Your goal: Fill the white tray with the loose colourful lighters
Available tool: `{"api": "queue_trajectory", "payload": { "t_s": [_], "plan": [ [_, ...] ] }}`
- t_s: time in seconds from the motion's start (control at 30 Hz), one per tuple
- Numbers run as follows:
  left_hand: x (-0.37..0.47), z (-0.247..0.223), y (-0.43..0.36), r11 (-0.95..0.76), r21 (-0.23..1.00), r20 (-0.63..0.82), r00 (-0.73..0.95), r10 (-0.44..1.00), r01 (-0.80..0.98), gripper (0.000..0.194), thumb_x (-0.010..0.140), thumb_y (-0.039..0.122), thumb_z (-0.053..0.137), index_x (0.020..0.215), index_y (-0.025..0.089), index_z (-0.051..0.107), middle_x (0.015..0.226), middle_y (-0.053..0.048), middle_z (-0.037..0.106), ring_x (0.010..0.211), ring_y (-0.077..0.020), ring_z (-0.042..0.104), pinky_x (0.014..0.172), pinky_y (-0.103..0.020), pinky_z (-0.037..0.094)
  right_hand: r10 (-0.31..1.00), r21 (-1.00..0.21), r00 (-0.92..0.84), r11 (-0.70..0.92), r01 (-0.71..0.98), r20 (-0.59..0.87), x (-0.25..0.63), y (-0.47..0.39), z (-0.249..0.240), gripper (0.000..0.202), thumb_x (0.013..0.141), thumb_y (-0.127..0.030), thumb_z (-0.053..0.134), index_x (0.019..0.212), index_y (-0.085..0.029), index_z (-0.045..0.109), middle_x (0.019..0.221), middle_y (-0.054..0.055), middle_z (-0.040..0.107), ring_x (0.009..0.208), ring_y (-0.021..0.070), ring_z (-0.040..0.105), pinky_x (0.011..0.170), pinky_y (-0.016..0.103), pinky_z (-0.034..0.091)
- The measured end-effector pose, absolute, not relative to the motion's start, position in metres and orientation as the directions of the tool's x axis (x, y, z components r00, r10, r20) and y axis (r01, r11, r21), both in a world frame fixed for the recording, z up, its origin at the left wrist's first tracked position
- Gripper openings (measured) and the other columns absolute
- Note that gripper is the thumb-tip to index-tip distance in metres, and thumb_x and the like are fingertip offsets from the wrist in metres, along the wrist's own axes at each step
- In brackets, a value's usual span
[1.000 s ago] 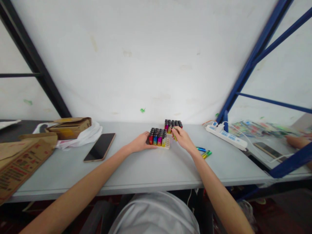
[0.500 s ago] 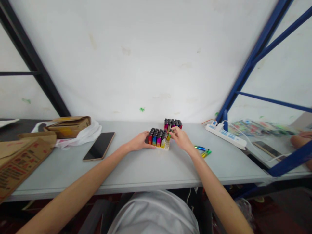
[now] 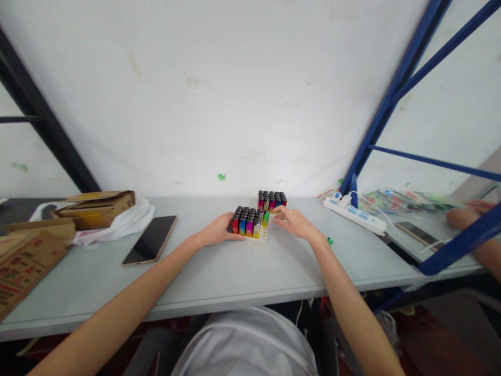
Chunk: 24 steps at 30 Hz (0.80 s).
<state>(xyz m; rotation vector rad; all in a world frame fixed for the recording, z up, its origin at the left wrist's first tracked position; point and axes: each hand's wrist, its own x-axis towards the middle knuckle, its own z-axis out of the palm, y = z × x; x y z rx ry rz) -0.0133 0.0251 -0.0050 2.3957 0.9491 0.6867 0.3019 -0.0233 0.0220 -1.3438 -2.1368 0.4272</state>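
Observation:
Rows of black-topped, bright-coloured cigarette lighters stand upright in a pale tray on the table. My left hand grips the tray's left end, with the thumb along the front and the fingers behind. At the tray's right end a green-yellow lighter stands in a slot, with bare slots in front of it. Just right of that lighter is my right hand, fingers loosely bent and apart, holding nothing. Behind the tray is a second block of lighters. A loose green-topped lighter is mostly hidden by my right forearm.
A smartphone lies left of the tray. Further left are cardboard boxes and a white plastic bag. A power strip lies at right beside the blue frame. Beyond it another person's arm rests near a phone.
The green-yellow lighter that my right hand held now stands in the tray, and that hand has let go and moved slightly right of it. My left hand keeps its hold. The view has shifted slightly.

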Motion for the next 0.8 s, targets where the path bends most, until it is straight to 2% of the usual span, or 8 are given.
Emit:
{"api": "queue_trajectory", "payload": {
  "t_s": [0.1, 0.2, 0.37, 0.5, 0.6, 0.7, 0.8],
  "plan": [
    [-0.014, -0.006, 0.027, -0.68, 0.551, 0.293, 0.65, 0.701, 0.484, 0.069, 0.072, 0.067, 0.084, 0.118, 0.018, 0.07, 0.12, -0.011, 0.07, 0.11, -0.034, 0.066, 0.102, -0.045, 0.052, 0.936, -0.493, -0.24, 0.341, 0.8, 0.257, 0.342, -0.029, 0.038, 0.018, 0.089, -0.016, 0.071, 0.107, -0.02, 0.073, 0.098, 0.009, 0.081, 0.095, 0.0263, 0.076, 0.093, 0.04, 0.056],
    [-0.015, -0.008, 0.029, -0.689, 0.534, 0.304, 0.649, 0.697, 0.49, 0.069, 0.072, 0.069, 0.083, 0.116, 0.018, 0.071, 0.12, -0.011, 0.069, 0.111, -0.0336, 0.065, 0.103, -0.044, 0.052, 0.983, -0.448, -0.145, 0.18, 0.876, 0.111, 0.381, -0.036, 0.047, 0.016, 0.08, -0.018, 0.078, 0.096, -0.019, 0.079, 0.094, 0.011, 0.081, 0.089, 0.0284, 0.076, 0.086, 0.039, 0.058],
    [-0.012, -0.01, 0.03, -0.703, 0.494, 0.303, 0.657, 0.69, 0.511, 0.066, 0.077, 0.071, 0.078, 0.116, 0.018, 0.071, 0.115, -0.012, 0.068, 0.111, -0.0334, 0.064, 0.103, -0.044, 0.051, 0.989, -0.362, -0.094, 0.048, 0.931, -0.111, 0.416, -0.043, 0.045, 0.023, 0.066, -0.024, 0.087, 0.089, -0.021, 0.083, 0.1, 0.01, 0.082, 0.089, 0.0282, 0.076, 0.077, 0.032, 0.056],
    [-0.009, -0.01, 0.028, -0.694, 0.479, 0.307, 0.639, 0.706, 0.537, 0.069, 0.077, 0.075, 0.075, 0.114, 0.017, 0.071, 0.114, -0.013, 0.067, 0.11, -0.0349, 0.064, 0.103, -0.045, 0.051, 0.981, -0.362, -0.063, -0.008, 0.932, -0.185, 0.416, -0.04, 0.039, 0.017, 0.066, -0.023, 0.086, 0.081, -0.019, 0.081, 0.091, 0.009, 0.081, 0.082, 0.0278, 0.074, 0.072, 0.033, 0.054],
    [-0.009, -0.01, 0.027, -0.692, 0.498, 0.316, 0.634, 0.706, 0.523, 0.067, 0.077, 0.074, 0.077, 0.114, 0.018, 0.071, 0.114, -0.012, 0.068, 0.108, -0.0334, 0.065, 0.102, -0.043, 0.051, 0.986, -0.431, -0.09, 0.02, 0.902, -0.143, 0.41, -0.037, 0.037, 0.019, 0.069, -0.029, 0.086, 0.081, -0.018, 0.078, 0.088, 0.009, 0.08, 0.083, 0.0275, 0.073, 0.075, 0.034, 0.054],
    [-0.009, -0.01, 0.027, -0.691, 0.502, 0.314, 0.635, 0.706, 0.52, 0.065, 0.077, 0.071, 0.078, 0.113, 0.018, 0.071, 0.115, -0.012, 0.069, 0.107, -0.0328, 0.065, 0.101, -0.043, 0.052, 0.984, -0.538, -0.177, 0.141, 0.831, -0.016, 0.401, -0.036, 0.04, 0.027, 0.077, -0.038, 0.082, 0.093, -0.019, 0.073, 0.088, 0.007, 0.079, 0.083, 0.024, 0.072, 0.079, 0.032, 0.053],
    [-0.009, -0.009, 0.027, -0.683, 0.507, 0.322, 0.619, 0.716, 0.526, 0.065, 0.074, 0.071, 0.08, 0.11, 0.017, 0.072, 0.112, -0.012, 0.07, 0.105, -0.0337, 0.066, 0.099, -0.044, 0.053, 0.962, -0.637, -0.243, 0.263, 0.725, 0.121, 0.384, -0.037, 0.046, 0.034, 0.087, -0.047, 0.072, 0.101, -0.017, 0.07, 0.076, 0.004, 0.075, 0.072, 0.0203, 0.067, 0.072, 0.031, 0.05]
  ]
}}
